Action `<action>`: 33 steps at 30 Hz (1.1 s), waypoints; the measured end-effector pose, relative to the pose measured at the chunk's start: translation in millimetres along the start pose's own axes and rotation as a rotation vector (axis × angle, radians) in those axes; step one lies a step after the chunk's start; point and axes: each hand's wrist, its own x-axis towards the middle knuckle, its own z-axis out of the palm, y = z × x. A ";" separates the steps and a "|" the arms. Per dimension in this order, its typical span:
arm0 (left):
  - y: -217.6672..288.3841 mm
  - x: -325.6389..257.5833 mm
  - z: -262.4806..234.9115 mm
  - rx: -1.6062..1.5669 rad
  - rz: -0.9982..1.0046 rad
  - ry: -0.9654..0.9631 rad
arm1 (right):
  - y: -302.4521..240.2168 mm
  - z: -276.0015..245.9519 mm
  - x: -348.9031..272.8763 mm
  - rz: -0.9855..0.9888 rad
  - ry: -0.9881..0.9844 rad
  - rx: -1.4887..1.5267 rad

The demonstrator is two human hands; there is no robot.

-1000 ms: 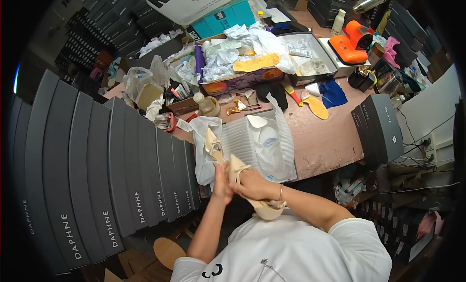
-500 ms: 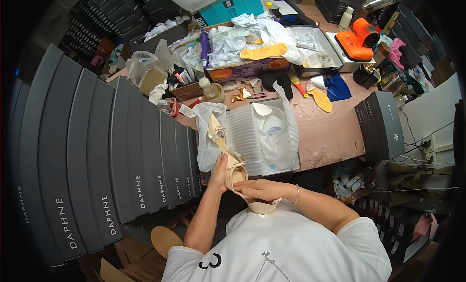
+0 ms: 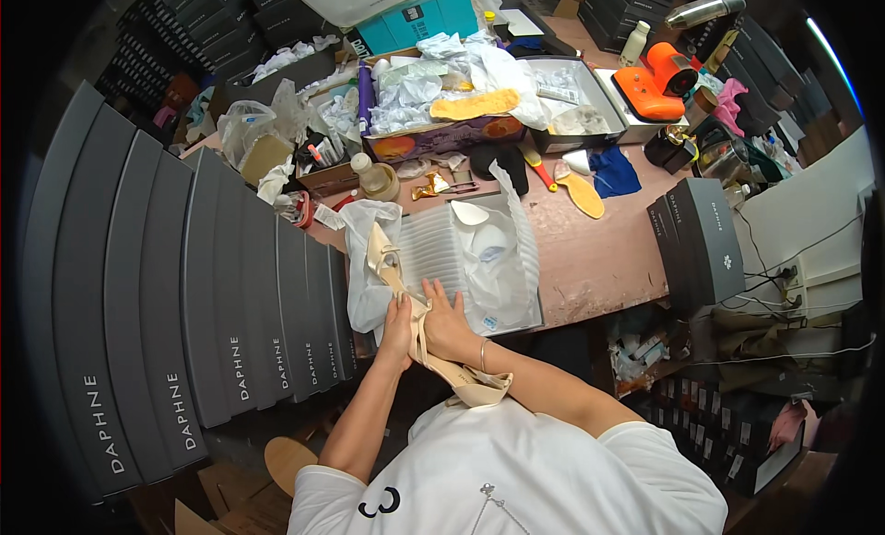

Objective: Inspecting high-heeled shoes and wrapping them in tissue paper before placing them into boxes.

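centre of the frame, at the near edge of the pink workbench [image 3: 590, 258]. the left hand [image 3: 398, 328] and right hand [image 3: 449, 325] sit side by side, both closed around a cream high-heeled sandal [image 3: 415, 318]; the left pinches its strap section, the right wraps the sole from the other side. the sandal's long axis runs diagonally, its upper end [image 3: 380, 249] pointing to the upper left over an open shoebox lined with white tissue paper [image 3: 479, 258], its lower end [image 3: 475, 388] toward the person's chest. the step in hand appears to be fitting or checking the shoe above the box. the next move likely calls for turning the long axis level with the box. a row of dark grey shoeboxes [image 3: 212, 295] fills the left of the frame.
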 end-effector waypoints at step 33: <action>-0.5 -11.4 10.4 -0.306 -0.143 -0.316 | 29.6 -103.8 -61.2 -0.017 0.041 0.784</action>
